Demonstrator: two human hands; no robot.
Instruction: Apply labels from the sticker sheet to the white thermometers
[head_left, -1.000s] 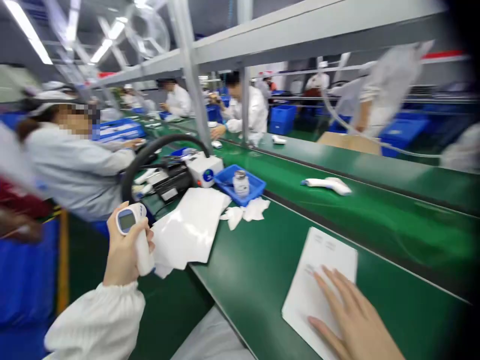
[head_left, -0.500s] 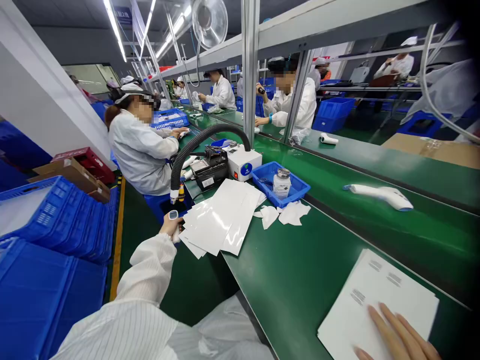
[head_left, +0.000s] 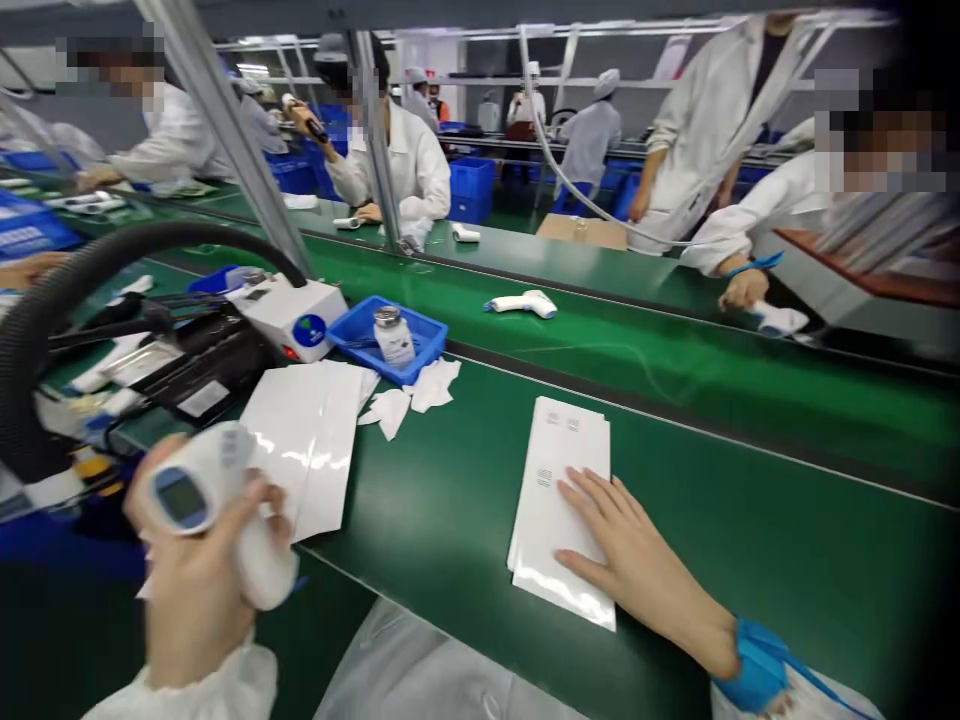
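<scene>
Worker's L hand (head_left: 199, 590) is gripping a white handheld device (head_left: 262, 565) w/ small gray screen, fingers wrapping its handle, in front of the table's near edge; R hand (head_left: 630, 550), wearing a blue wristband (head_left: 757, 665), is lying open, fingers spread, atop a stack of printed sheets (head_left: 536, 530) on the green table (head_left: 435, 500).

To the L, glossy white sheets (head_left: 307, 430) are fanning out near the table edge, w/ torn white scraps (head_left: 390, 410) lying just beside. Behind them, a blue tray (head_left: 431, 362) is holding a lidded jar (head_left: 395, 340), next to a white box (head_left: 300, 310) w/ round blue label. A black ribbed hose (head_left: 112, 245) is arching over the equip. at far L.

Beyond, a 2nd white device (head_left: 536, 303) is resting on the shiny green strip (head_left: 637, 360). Across it, a co-worker in white coat (head_left: 420, 160) is raising a dark-and-white item (head_left: 311, 125); at R, another's hand (head_left: 742, 290) is touching a white item (head_left: 780, 320); a person in white (head_left: 697, 120) is standing behind.
</scene>
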